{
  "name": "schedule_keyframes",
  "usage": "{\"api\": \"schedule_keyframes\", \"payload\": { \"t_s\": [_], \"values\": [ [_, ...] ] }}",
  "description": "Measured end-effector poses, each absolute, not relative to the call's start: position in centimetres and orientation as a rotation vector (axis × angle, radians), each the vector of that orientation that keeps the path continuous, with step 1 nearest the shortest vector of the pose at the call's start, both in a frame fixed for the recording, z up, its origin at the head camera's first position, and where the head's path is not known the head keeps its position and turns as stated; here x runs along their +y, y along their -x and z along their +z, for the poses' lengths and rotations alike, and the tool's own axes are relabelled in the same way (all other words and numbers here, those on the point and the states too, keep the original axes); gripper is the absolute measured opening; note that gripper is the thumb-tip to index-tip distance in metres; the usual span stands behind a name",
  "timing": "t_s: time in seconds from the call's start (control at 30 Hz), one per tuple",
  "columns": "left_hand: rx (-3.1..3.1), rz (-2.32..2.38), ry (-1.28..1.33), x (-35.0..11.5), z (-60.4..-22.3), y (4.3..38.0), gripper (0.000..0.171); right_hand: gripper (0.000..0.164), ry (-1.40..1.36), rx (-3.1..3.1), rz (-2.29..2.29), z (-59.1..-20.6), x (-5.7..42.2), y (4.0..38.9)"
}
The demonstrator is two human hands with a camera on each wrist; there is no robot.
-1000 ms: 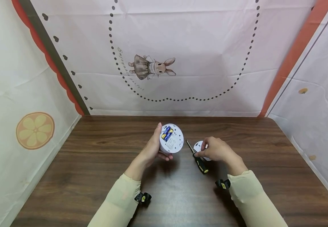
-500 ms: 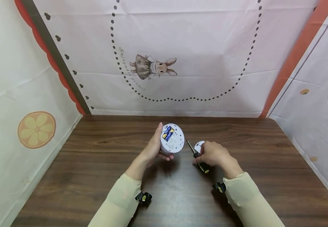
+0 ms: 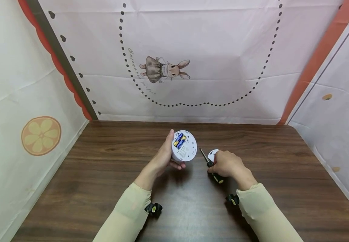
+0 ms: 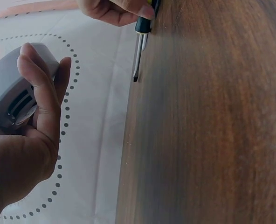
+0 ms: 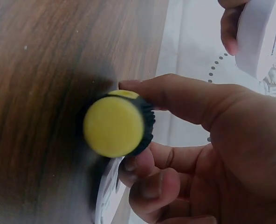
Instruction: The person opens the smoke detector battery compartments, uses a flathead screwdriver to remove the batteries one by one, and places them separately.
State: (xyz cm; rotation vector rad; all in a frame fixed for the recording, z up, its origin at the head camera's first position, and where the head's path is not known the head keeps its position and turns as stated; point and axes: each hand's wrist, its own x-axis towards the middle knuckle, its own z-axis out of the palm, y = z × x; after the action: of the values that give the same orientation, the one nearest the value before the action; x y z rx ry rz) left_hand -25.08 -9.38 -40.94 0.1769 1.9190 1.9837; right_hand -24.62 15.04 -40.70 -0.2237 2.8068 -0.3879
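Observation:
In the head view my left hand holds a round white battery-powered device above the table, thumb along its left side and fingers beneath. Its underside faces me, with blue and yellow batteries in an uncovered compartment. The left wrist view shows slots in the device's grey side. My right hand pinches the handle of a screwdriver between thumb and fingers, low over the table. In the right wrist view the handle's yellow end faces the camera. Beyond it a white disc-shaped piece is partly hidden by my right hand.
The dark wooden table reaches back to a white printed cloth with a rabbit figure. Cloth also hangs at the left and right sides. Each wrist carries a small black camera.
My right hand has moved slightly left and down from beside the white disc, and its fingers have closed round the screwdriver's handle. The left hand keeps holding the device in nearly the same spot.

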Motion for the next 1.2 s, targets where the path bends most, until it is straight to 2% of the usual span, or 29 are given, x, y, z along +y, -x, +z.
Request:
{"api": "schedule_keyframes", "payload": {
  "t_s": [0.17,0.37,0.73,0.9,1.2],
  "values": [
    [1.916,1.990,-0.160,-9.5,-41.0,25.0,0.100,0.035,0.242,2.804,-0.397,-40.7,15.0,24.8],
    [1.913,2.001,-0.156,-9.4,-41.1,25.1,0.100,0.024,0.252,2.822,-0.441,-40.2,15.6,25.0],
    [1.894,2.006,-0.179,-9.4,-41.1,25.4,0.097,0.022,0.331,2.871,-0.639,-37.2,17.0,24.3],
    [1.906,2.008,-0.193,-9.5,-41.0,25.4,0.096,0.016,0.394,2.921,-0.761,-35.9,17.3,23.9],
    [1.920,2.012,-0.240,-9.8,-41.0,25.4,0.095,0.014,0.402,2.924,-0.887,-34.7,17.1,23.2]
  ]
}}
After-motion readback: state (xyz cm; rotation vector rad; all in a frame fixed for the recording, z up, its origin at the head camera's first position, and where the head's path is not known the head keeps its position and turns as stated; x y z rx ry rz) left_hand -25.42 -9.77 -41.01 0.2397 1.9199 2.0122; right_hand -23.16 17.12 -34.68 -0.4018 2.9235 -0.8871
